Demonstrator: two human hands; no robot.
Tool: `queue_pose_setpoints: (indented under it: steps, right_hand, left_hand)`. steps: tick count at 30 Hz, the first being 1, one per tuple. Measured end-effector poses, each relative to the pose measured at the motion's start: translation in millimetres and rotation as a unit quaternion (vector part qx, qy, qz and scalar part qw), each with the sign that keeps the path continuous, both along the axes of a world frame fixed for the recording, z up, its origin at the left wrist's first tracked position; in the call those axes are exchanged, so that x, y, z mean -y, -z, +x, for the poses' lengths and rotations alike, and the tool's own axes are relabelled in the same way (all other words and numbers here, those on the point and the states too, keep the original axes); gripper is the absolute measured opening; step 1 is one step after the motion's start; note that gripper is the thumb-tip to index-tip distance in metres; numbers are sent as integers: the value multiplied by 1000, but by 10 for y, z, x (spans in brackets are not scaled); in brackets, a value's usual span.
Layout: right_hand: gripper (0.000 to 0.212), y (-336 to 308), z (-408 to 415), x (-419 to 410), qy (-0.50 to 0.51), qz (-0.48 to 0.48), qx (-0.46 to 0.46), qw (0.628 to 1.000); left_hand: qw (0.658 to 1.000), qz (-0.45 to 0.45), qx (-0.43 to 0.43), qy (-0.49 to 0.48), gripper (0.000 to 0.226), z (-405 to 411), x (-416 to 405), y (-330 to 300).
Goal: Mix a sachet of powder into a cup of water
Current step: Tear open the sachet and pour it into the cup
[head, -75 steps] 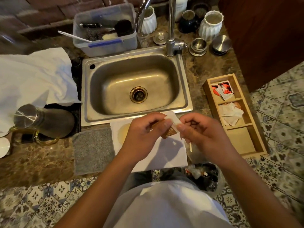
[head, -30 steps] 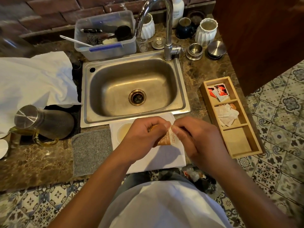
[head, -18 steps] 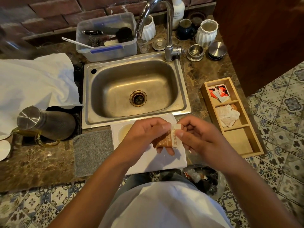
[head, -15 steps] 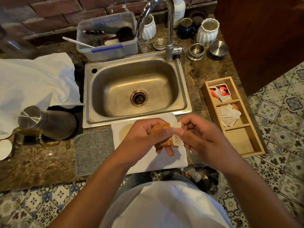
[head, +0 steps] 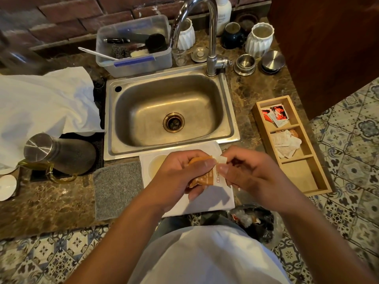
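Observation:
An orange-and-white sachet is pinched between both hands just in front of the sink. My left hand grips its orange body. My right hand pinches the white top edge, where a small strip sticks up. Below the hands lies a white tray with a round cup-like shape holding pale liquid, mostly hidden by my left hand.
A steel sink with tap sits behind. A wooden box of sachets stands right, a grey mat and steel jug left, a white cloth far left. A bin sits below the counter edge.
The sachet has turned from hidden between the fingers to showing its printed face. My right hand has shifted slightly right, lifting the white top strip away from the sachet.

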State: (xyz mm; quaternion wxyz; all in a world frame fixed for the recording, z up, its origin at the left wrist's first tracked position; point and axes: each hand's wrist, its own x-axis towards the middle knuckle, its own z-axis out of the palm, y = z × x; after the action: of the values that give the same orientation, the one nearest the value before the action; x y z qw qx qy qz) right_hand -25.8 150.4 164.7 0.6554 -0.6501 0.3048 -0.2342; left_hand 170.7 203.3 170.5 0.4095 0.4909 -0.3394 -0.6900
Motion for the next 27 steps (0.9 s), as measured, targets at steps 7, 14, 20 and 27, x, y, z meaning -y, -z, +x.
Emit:
queue_pose_setpoints:
  steps: [7, 14, 20, 27]
  right_hand:
    - [17, 44, 88, -2, 68, -213, -108, 969]
    - [21, 86, 63, -22, 64, -238, -160, 956]
    - [21, 25, 6, -4, 6, -55, -69, 996]
    - [28, 4, 36, -9, 18, -18, -40, 999]
  left_hand:
    - [996, 38, -32, -71, 17, -50, -9, 53]
    - [997, 34, 38, -64, 21, -22, -7, 54]
    - [1000, 12, -5, -28, 16, 52, 7, 34]
    - [1000, 22, 13, -14, 22, 42, -7, 28]
